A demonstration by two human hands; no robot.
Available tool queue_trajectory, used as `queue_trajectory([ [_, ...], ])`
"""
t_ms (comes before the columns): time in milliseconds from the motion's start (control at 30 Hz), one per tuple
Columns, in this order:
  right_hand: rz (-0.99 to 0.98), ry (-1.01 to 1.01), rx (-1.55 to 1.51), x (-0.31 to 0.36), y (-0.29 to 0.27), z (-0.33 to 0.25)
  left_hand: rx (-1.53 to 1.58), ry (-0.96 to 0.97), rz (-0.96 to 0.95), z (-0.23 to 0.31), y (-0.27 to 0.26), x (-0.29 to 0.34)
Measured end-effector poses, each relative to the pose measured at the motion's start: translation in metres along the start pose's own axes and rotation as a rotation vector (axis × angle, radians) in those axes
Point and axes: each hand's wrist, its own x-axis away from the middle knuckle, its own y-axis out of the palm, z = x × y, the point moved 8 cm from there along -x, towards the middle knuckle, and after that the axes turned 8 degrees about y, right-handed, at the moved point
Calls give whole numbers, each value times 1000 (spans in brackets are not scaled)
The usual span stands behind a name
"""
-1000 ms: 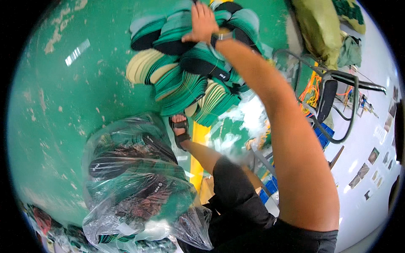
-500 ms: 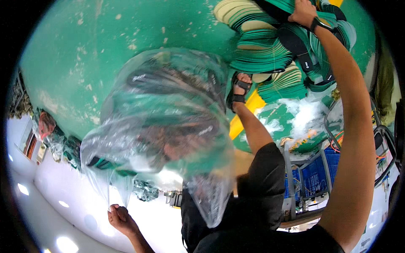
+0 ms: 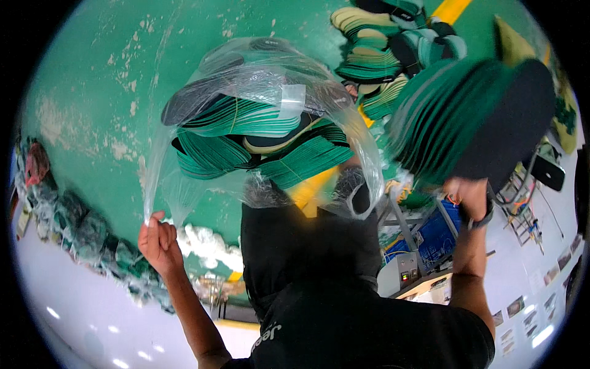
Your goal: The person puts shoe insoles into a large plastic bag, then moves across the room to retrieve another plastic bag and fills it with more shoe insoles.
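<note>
My left hand [image 3: 158,243] is closed, pinching the rim of a large clear plastic bag [image 3: 236,92] and drawing it out to the left. Inside the bag lie tied bundles of green-and-black shoe insoles [image 3: 212,154], stacked in layers, their green edges facing me. The bag's mouth gapes toward my legs. Off to the right, my right hand [image 3: 470,197] grips the lower end of another bundle of insoles [image 3: 452,123], held up off the floor and slightly blurred. A black sole faces outward on its right side.
More insole bundles [image 3: 369,61] are piled on the green floor [image 3: 92,80] at the far right. Filled bags [image 3: 86,230] line the left. White scraps [image 3: 206,246] lie nearby. A metal-framed machine with blue panels [image 3: 436,237] stands close on my right.
My right hand has lifted a bundle from the far pile and brought it back beside the bag. My left hand has moved up, and the bag's mouth has spread wider.
</note>
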Motion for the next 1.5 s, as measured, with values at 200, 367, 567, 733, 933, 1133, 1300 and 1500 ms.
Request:
queue_trajectory([
  [200, -634, 250, -514, 62, 230, -77, 128, -29, -114, -2, 2, -10],
  [367, -363, 709, -1149, 69, 326, 43, 106, -32, -108, -6, -8, -6],
  [567, -148, 676, -1536, 51, 315, 75, 61, -68, -132, -17, -18, -6],
  [733, 376, 393, -818, 107, 298, 129, 11, -52, -83, -3, -22, -16],
  [933, 1055, 260, 218, 131, 200, 101, -82, -119, -29, 10, -14, -10],
  [1133, 371, 245, -845, 76, 233, 113, -142, -109, -91, -1, -23, -1],
  [1300, 269, 361, -1167, 145, 273, 85, -491, -149, -359, -47, -60, 43],
  [1500, 202, 239, -607, 117, 223, -38, -236, 0, -70, 16, -86, 18],
])
